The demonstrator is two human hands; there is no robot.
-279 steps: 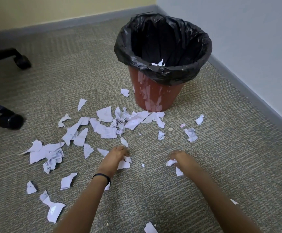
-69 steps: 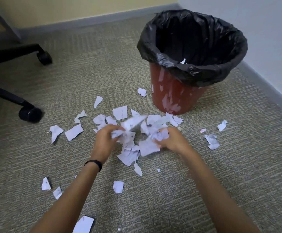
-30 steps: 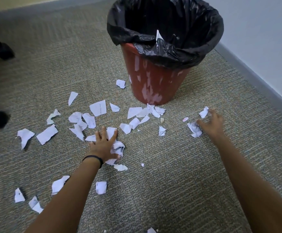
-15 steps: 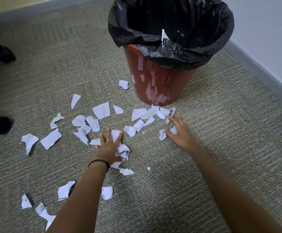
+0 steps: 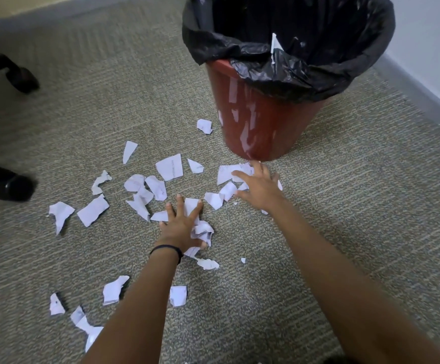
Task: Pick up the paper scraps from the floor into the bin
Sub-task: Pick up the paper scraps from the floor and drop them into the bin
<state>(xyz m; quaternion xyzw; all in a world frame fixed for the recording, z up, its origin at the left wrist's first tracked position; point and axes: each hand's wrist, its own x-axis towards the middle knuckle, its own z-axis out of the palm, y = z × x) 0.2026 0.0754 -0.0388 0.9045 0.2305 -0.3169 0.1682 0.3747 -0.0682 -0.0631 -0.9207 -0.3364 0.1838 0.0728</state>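
Since half-second ago, your right hand (image 5: pixel 259 186) slides left onto scraps (image 5: pixel 158 186) by bin (image 5: pixel 261 127); left hand (image 5: pixel 181 224) stays flat, pinning small pile. Both hands splayed, nothing gripped. Most scraps remain on carpet (image 5: pixel 345 193).

Faint grey print runs along the right edge of the squarish white torn paper scrap (image 5: pixel 170 167), centre of frame; too blurred to read. No other legible text.

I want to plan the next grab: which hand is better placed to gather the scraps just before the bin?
The right hand: it lies spread on the scraps beside the red bin.
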